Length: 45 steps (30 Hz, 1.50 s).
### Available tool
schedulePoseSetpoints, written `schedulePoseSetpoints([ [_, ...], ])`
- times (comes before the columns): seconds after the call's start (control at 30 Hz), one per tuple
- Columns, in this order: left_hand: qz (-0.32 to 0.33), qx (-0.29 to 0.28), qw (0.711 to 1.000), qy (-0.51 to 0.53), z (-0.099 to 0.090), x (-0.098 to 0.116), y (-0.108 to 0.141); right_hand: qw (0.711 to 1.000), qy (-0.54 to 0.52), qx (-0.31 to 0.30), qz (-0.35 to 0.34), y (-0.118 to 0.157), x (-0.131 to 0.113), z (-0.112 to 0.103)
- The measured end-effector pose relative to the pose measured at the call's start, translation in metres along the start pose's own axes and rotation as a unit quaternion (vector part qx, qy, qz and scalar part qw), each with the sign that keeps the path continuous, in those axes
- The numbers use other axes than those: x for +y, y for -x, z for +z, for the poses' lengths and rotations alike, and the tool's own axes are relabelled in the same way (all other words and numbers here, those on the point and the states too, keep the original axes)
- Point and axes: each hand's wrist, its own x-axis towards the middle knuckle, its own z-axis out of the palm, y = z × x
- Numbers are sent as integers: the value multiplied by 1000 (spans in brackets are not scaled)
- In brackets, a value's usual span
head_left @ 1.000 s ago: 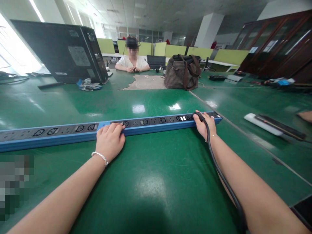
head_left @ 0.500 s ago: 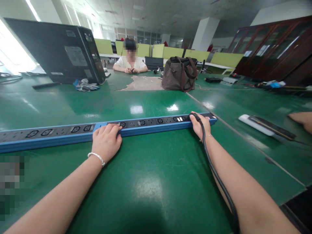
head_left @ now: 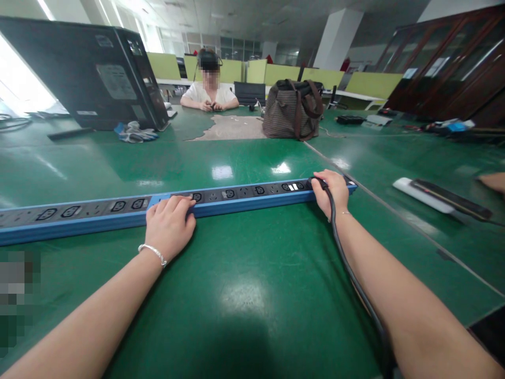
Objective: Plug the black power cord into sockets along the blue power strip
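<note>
Here we are at the green table (head_left: 236, 252), and the long blue-and-black power strip (head_left: 252, 206) lies right across it, running out of view on the left and ending just past our right hand (head_left: 333, 193). That hand is closed around a black plug (head_left: 317, 183), fingers wrapped over it at the strip's right-hand stretch of sockets. Is the plug fully seated? We cannot tell; the fingers hide the contact. Its black cable (head_left: 345, 258) drops past the wrist and follows our forearm to the bottom edge.

Over to our left hand (head_left: 169, 223), with a silvery bracelet (head_left: 153, 251) at the wrist: fingers lie bent on the strip's top beside the plain blue section, thumb down by its near side. It touches, but we can't tell whether it squeezes.

Across the table we see a person in a white top (head_left: 226, 95), hands together, with a brown bag (head_left: 290, 113) to one side and gloves (head_left: 136, 132) beside a black computer tower (head_left: 74, 76) to the other.
</note>
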Motion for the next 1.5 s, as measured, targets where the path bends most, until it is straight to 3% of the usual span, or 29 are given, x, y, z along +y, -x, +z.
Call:
schedulePoseSetpoints([
  [0.17,5,1,1000,-10,0,-1,0,999,16,-45,-9,0,6,-4],
  [0.43,-3,1,1000,-4,0,1,0,998,34,-50,5,1,1,-6],
  [0.63,0,4,1000,3,2,-1,0,994,40,-64,77,-1,-6,-5],
  [1.07,0,16,1000,1,3,0,1,993,-49,37,103,5,-11,0],
  [1.3,0,21,1000,5,2,0,1,997,-31,21,70,3,-16,-3],
  [1.5,-1,14,1000,12,3,0,1,998,-52,5,38,5,-4,-1],
])
